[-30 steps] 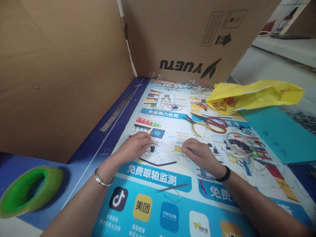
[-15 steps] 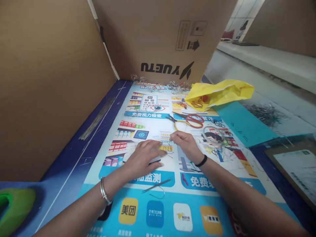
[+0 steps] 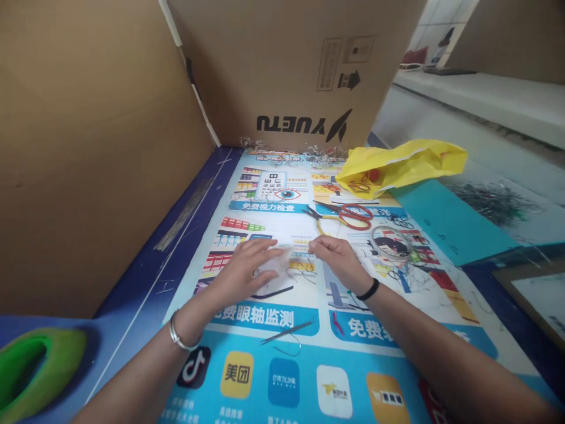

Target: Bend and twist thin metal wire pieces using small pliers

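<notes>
My left hand (image 3: 245, 268) is held over the printed poster sheet (image 3: 282, 321), its thumb and fingers apart. Close to those fingertips is a pale, blurred patch (image 3: 279, 265); I cannot tell whether it is a filmy piece or the print. My right hand (image 3: 333, 259) is closed in a pinch, and whatever sits between the fingertips is too small to make out. Thin dark wires (image 3: 302, 268) lie between the hands. Just beyond are yellow-handled pliers (image 3: 324, 221) and red-handled scissors (image 3: 353, 217). A thin grey pointed tool (image 3: 286, 333) lies nearer me.
Cardboard walls (image 3: 282, 70) stand at the back and left. A yellow bag (image 3: 401, 165), a clear ring-shaped coil (image 3: 391, 242) and a tangle of wire (image 3: 489, 203) are to the right. Straight wires (image 3: 183, 215) lie left, near a green tape roll (image 3: 44, 365).
My left hand has shifted slightly left and turned, with the pale patch now showing by its fingers. The right hand keeps its pinch. The whole view has shifted slightly.
</notes>
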Available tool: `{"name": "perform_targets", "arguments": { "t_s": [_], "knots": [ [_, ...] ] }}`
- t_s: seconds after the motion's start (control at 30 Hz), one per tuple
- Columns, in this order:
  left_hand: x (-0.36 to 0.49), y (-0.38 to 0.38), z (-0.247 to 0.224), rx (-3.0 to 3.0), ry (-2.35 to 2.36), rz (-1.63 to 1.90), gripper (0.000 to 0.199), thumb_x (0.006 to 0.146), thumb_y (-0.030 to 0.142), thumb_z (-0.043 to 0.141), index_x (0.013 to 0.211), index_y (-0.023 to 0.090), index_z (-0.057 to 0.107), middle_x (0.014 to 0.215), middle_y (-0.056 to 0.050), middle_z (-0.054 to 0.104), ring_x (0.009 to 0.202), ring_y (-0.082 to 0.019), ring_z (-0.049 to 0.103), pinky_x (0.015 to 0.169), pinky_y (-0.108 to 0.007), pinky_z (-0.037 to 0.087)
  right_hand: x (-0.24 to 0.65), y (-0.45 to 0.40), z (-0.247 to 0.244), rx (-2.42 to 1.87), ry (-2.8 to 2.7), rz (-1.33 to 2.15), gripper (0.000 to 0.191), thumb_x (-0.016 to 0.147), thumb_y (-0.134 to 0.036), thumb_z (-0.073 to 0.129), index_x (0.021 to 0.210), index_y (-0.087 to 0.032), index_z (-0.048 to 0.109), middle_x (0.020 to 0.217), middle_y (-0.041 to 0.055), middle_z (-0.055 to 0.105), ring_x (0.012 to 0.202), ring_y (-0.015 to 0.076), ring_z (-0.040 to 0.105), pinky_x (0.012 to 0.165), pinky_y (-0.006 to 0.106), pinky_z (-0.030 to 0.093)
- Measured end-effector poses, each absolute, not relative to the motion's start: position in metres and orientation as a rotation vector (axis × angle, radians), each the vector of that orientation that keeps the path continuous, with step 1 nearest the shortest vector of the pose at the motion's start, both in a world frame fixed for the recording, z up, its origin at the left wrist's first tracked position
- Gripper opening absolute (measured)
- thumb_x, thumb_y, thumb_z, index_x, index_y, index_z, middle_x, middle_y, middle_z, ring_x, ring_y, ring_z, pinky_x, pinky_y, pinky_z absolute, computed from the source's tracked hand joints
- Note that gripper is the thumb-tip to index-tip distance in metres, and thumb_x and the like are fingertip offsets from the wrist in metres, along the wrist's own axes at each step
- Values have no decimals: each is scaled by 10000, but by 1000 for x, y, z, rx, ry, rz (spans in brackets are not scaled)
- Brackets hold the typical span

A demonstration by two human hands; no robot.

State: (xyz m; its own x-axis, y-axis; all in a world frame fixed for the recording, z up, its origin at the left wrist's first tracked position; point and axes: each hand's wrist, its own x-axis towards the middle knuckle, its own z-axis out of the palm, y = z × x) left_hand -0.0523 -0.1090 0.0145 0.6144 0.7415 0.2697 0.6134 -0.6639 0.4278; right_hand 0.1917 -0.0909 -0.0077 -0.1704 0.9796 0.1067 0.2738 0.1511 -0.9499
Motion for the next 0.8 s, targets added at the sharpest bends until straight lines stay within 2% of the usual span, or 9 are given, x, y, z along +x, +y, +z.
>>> {"name": "perform_targets", "arguments": {
  "t_s": [0.13, 0.3, 0.6, 0.8],
  "knots": [
    [-86, -100, 19, 2376, 1259, 826, 220, 841, 278, 518, 1033, 227, 610, 1192, -75, 565, 1111, -197, 510, 935, -400, 417, 191, -91, -6, -1249, -1631, 1074, 282, 797, -423, 529, 679, -178, 607, 679, 8, 597, 683, 146, 535, 656, 276, 411],
    [-100, -95, 18, 2353, 1264, 679, 137, 824, 210, 522, 856, 204, 655, 1083, -59, 592, 1022, -180, 555, 879, -375, 460, 190, -92, -2, -1261, -1721, 1047, 285, 805, -413, 520, 664, -179, 598, 706, 19, 609, 707, 158, 552, 673, 286, 424],
    [-81, -90, -9, 2301, 1409, 710, 102, 769, 211, 589, 858, 209, 639, 1092, -51, 592, 1043, -201, 529, 914, -397, 419, 190, -92, -3, -1283, -1819, 984, 282, 816, -403, 505, 667, -184, 600, 740, 29, 634, 729, 159, 571, 688, 276, 438],
    [-89, -90, -4, 2330, 1424, 628, 122, 791, 223, 556, 880, 211, 638, 1121, -56, 588, 1089, -199, 510, 949, -401, 392, 190, -93, -1, -1285, -1837, 977, 280, 818, -395, 500, 655, -187, 592, 730, 23, 625, 711, 151, 564, 678, 266, 433]
  ]
}}
